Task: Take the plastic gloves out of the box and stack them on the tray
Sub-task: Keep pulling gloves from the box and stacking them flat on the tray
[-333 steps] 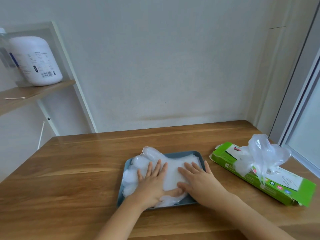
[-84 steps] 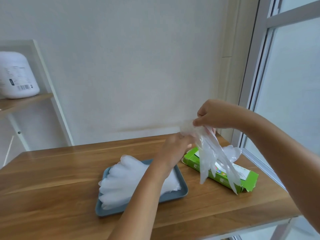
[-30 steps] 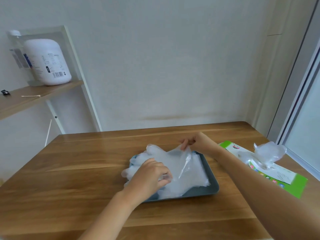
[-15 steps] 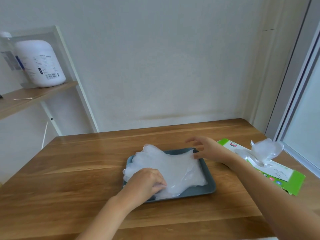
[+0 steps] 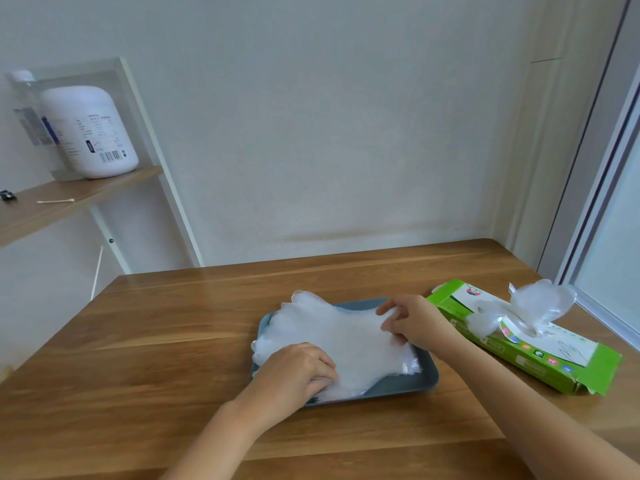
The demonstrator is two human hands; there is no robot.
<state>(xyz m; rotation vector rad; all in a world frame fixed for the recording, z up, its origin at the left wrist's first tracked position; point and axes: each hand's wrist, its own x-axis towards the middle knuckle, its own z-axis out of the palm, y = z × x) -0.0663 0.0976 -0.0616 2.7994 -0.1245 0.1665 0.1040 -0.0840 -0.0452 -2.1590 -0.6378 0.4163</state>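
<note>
A blue-grey rectangular plastic tray (image 5: 398,388) lies on the brown wooden table (image 5: 156,341), a little right of the frame's centre. On it sits a flat stack of translucent white plastic gloves (image 5: 349,337), their finger ends toward the upper left, spilling just over the tray's left rim.

The left hand (image 5: 294,372) is at the stack's lower left corner, knuckles up, its fingers curled down and gripping the gloves there. The right hand (image 5: 415,323) is at the stack's right edge; 1 finger points left above the plastic and the others bend onto it, but I cannot tell whether it pinches the top glove or only touches it.

Just right of the tray lies a long bright green cardboard box (image 5: 540,355) with a white top panel, set at a slant toward the lower right. The panel carries an outline drawing of a hand and a row of small coloured icons; the writing is too blurred to read, and no brand can be made out. 1 crumpled clear glove (image 5: 540,303) puffs up from the box's opening.

In the upper left a white plastic jug (image 5: 91,133) stands on a wooden shelf (image 5: 69,199). Its label shows a barcode and lines of dark print, unreadable. A cotton swab (image 5: 55,201) lies on the shelf, in front of the jug.
</note>
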